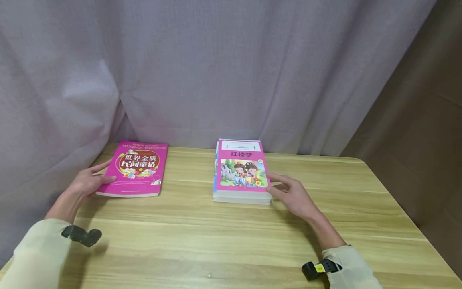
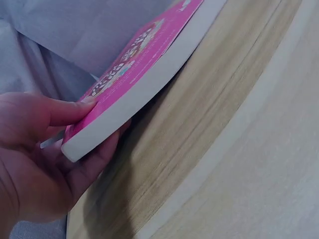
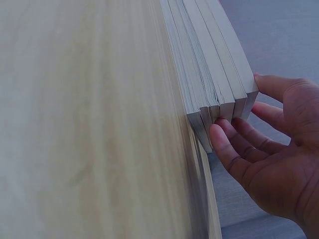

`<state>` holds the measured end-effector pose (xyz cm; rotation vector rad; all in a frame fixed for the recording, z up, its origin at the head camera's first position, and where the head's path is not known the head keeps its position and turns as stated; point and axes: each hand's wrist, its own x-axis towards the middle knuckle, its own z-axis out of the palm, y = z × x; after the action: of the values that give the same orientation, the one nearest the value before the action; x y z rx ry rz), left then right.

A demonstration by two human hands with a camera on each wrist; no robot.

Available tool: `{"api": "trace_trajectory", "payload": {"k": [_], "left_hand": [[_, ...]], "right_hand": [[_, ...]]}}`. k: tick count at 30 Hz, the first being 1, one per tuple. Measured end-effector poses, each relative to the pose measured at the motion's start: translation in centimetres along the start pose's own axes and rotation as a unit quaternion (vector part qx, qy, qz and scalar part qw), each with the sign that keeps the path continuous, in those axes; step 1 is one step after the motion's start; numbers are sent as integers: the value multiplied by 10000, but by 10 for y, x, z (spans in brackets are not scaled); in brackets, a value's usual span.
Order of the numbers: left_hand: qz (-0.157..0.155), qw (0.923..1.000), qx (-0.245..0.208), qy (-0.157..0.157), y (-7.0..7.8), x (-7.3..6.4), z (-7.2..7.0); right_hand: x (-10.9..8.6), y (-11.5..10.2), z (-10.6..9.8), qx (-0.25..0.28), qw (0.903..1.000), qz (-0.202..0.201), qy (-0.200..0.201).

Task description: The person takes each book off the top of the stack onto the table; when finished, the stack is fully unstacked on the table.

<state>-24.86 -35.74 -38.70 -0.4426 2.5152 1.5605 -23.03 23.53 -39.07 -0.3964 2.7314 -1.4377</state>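
Observation:
My left hand (image 1: 86, 182) grips a magenta book (image 1: 138, 186) at its near left corner. In the left wrist view the thumb lies on the cover and the fingers (image 2: 99, 159) are under the book, whose held corner is tilted up off the table. My right hand (image 1: 294, 196) touches the right side of a book stack (image 3: 209, 59), its fingers (image 3: 229, 149) against the edges and its thumb by the top book. On top of the stack lies a pink book (image 1: 243, 154) with two cartoon figures.
Both lie on a light wood table (image 1: 187, 237), the stack to the right of the single book. A grey curtain (image 1: 202, 72) hangs right behind the table's back edge. Brownish cloth (image 1: 418, 152) hangs past the right edge.

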Motion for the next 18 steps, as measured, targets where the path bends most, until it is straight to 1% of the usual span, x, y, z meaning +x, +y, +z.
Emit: {"api": "trace_trajectory", "payload": {"k": [4, 9, 11, 18], "left_hand": [[-4, 9995, 221, 229, -2, 5, -1], [117, 9967, 701, 384, -5, 9, -5], [135, 9957, 831, 399, -7, 9, -7], [68, 9949, 883, 476, -9, 10, -15]], "right_hand": [[1, 1, 0, 31, 10000, -4, -8], [1, 1, 1, 74, 10000, -38, -6], [1, 1, 1, 59, 10000, -45, -7], [1, 0, 1, -4, 10000, -10, -13]]}}
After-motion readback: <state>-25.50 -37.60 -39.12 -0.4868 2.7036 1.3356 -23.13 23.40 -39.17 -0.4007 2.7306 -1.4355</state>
